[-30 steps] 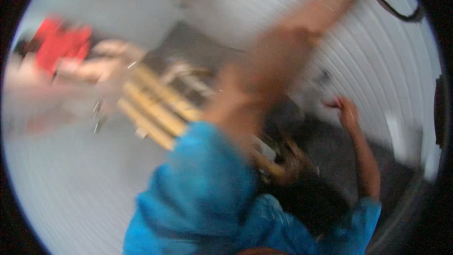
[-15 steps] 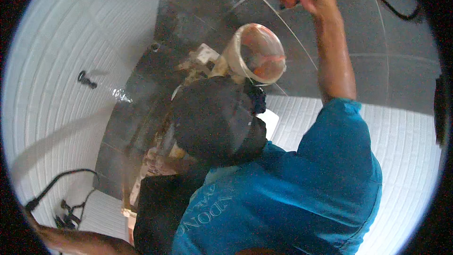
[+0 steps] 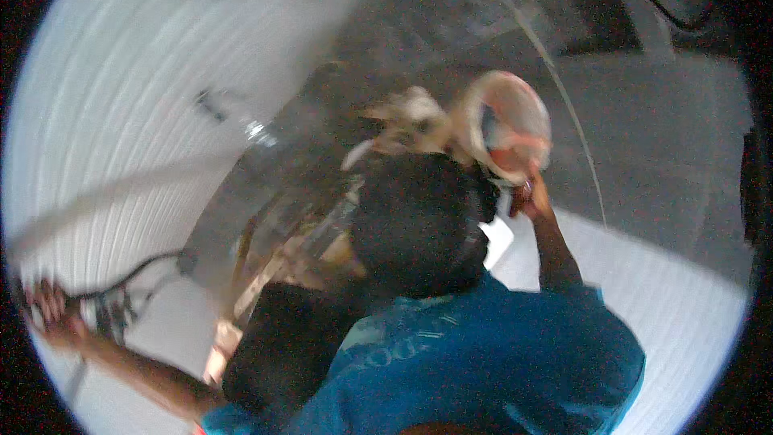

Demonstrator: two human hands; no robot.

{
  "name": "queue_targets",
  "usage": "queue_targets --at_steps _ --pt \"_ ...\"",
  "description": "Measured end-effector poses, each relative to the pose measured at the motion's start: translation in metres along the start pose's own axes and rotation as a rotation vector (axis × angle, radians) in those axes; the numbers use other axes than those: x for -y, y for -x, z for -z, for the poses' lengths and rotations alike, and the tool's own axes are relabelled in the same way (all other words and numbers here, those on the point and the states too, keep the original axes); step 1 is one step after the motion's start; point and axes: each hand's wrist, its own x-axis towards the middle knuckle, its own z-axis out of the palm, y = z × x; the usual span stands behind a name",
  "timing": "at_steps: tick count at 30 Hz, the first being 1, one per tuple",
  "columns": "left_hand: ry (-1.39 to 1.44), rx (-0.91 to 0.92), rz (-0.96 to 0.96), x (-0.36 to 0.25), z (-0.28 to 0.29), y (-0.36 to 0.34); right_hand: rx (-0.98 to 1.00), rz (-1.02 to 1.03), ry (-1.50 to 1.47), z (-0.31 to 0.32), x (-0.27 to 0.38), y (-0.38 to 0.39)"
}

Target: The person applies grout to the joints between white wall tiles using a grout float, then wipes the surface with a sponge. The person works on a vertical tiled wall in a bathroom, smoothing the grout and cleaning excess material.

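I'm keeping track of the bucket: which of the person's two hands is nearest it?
The right hand, close by the rim of the pale bucket; the left hand is stretched away at the picture's far left.

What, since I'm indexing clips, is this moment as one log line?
left hand: beside dark hose-like cord, grip unclear | right hand: at rim of bucket, grip unclear | bucket: pale, reddish inside
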Motion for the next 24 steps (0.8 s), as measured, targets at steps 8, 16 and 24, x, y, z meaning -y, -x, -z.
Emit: queue_targets --at_steps 8,16,24 --pt "0.337 0.697 0.288 -0.011 -0.052 0.053 -0.140 -0.083 0.158 0.028 0.015 -0.039" --pt "0.235 0.618 0.289 -0.022 -0.087 0.090 0.083 -0.131 0.099 -0.072 0.130 -0.025" --pt "-0.180 0.465 0.208 -0.067 -0.139 0.109 0.374 0.218 0.731 -0.198 0.235 -0.051"
